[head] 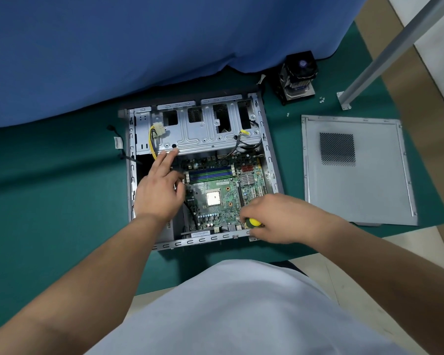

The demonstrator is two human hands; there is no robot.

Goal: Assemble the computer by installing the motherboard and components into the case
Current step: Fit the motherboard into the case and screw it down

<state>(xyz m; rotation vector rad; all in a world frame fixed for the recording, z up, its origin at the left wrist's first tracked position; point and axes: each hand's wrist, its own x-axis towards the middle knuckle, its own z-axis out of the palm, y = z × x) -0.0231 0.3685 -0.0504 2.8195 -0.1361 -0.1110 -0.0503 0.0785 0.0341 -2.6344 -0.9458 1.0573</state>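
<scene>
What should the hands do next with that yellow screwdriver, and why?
Probably turn the screwdriver to tighten a screw at the motherboard's near edge. The right hand grips it there, while the left hand rests open inside the case.

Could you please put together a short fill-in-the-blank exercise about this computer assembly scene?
1. The right hand grips a screwdriver with a ____ handle end.
2. The motherboard lies inside the open ____.
3. The detached side panel lies to the ____ of the case.
4. The cooler fan stands on the ____ mat.

Missing words: yellow; case; right; green
</scene>
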